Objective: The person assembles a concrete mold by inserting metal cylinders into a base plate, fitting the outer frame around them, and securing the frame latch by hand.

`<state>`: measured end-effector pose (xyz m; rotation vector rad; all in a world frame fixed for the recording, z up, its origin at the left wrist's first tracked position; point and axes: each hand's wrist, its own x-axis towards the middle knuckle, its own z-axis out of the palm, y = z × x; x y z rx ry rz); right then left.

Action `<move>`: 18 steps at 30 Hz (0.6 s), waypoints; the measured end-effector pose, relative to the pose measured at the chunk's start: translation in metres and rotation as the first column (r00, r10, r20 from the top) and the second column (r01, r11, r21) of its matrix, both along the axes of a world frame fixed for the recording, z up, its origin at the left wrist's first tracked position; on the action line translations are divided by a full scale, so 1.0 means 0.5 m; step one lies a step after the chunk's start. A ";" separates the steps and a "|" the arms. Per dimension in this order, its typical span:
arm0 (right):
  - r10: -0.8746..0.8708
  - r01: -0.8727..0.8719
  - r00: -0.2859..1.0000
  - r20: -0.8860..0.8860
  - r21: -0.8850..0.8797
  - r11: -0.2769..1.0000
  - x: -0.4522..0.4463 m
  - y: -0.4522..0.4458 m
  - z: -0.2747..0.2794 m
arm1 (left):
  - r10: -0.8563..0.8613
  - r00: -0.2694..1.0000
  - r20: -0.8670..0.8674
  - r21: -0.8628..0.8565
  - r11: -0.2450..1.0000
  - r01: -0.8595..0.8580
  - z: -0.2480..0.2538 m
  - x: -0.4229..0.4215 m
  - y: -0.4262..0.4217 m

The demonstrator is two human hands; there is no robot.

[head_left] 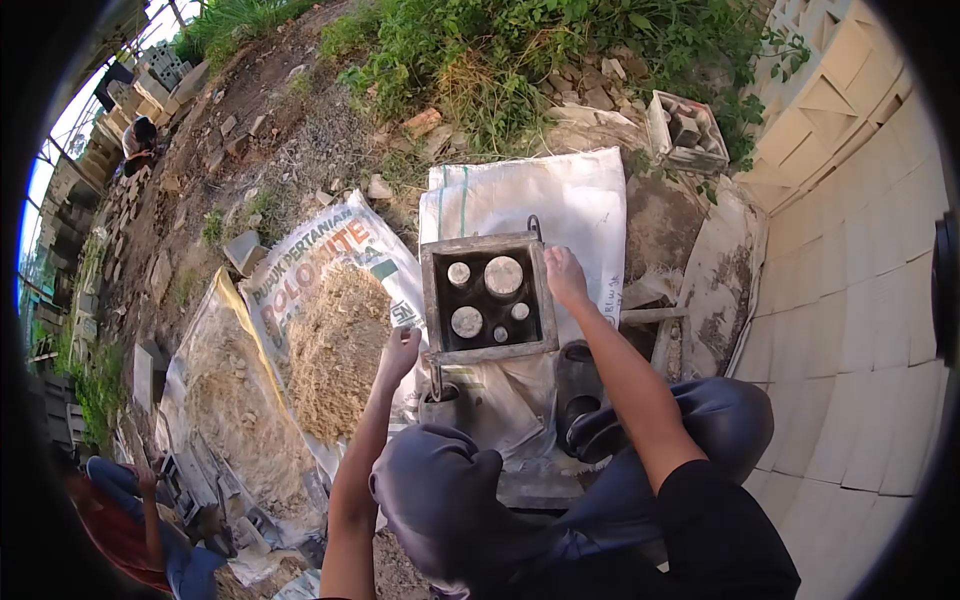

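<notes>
A square block mould (441, 290) with a raised frame stands in front of me, with several round plugs of different sizes inside, such as the large round plug (503, 275). Metal loops stick out at its top right and bottom left corners. My left hand (403, 350) is just off the mould's left side, its fingers curled together; anything in them is too small to make out. My right hand (566, 277) is against the mould's right rim, fingers stretched upward and nothing visible in them. White sacking (590, 190) lies under the mould.
A heap of sandy material (340, 350) lies on a printed sack (362, 232) to the left. A box of rubble (690, 130) stands at the back right, and stacked pale blocks (840, 300) form a wall at right. Another person (125, 520) sits at lower left.
</notes>
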<state>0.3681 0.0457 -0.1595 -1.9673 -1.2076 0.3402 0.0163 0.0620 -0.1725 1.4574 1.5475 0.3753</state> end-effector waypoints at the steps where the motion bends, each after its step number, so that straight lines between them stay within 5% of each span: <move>1: 0.038 -0.052 0.991 -0.130 -0.109 0.993 0.039 0.002 -0.038 | -0.007 0.993 0.115 0.053 0.999 0.001 0.011 0.017 0.021; 3: 0.047 -0.108 0.965 -0.259 -0.227 0.968 0.065 -0.010 -0.115 | 0.105 0.910 0.401 -0.116 0.991 -0.064 0.004 0.054 0.045; 4: 0.119 -0.156 0.953 -0.278 -0.112 0.981 0.046 -0.030 -0.156 | 0.167 0.835 0.524 -0.183 0.980 -0.081 -0.048 0.065 0.059; 5: 0.193 -0.202 0.936 -0.294 0.003 0.979 0.027 -0.036 -0.192 | 0.172 0.838 0.518 -0.203 0.976 -0.075 -0.068 0.079 0.060; 6: 0.105 -0.217 0.814 -0.571 -0.133 0.967 -0.004 -0.042 -0.098 | 0.156 0.859 0.488 -0.156 0.984 -0.090 -0.077 0.093 0.060; 7: 0.085 -0.212 0.809 -0.581 -0.154 0.965 -0.014 -0.039 -0.104 | 0.142 0.880 0.454 -0.113 0.988 -0.102 -0.081 0.104 0.056; 9: -0.057 -0.057 0.531 -0.846 -0.102 0.993 -0.016 -0.048 -0.140 | 0.124 0.932 0.341 -0.004 0.991 -0.130 -0.086 0.124 0.045; 13: -0.178 -0.029 0.476 -0.862 -0.217 0.976 -0.015 -0.061 -0.138 | 0.139 0.962 0.234 0.084 0.983 -0.162 -0.081 0.132 0.041; 15: -0.106 -0.078 0.643 -0.759 -0.202 0.976 -0.020 -0.059 -0.093 | 0.146 0.979 0.144 0.089 0.983 -0.160 -0.134 0.106 0.042; 16: -0.125 -0.073 0.637 -0.760 -0.221 0.972 -0.024 -0.054 -0.076 | 0.140 0.984 0.114 -0.019 0.990 -0.138 -0.085 0.120 0.046; 18: -0.300 0.043 0.415 -0.859 -0.311 0.949 -0.033 -0.042 -0.062 | 0.144 0.976 0.162 -0.022 0.990 -0.143 -0.082 0.123 0.047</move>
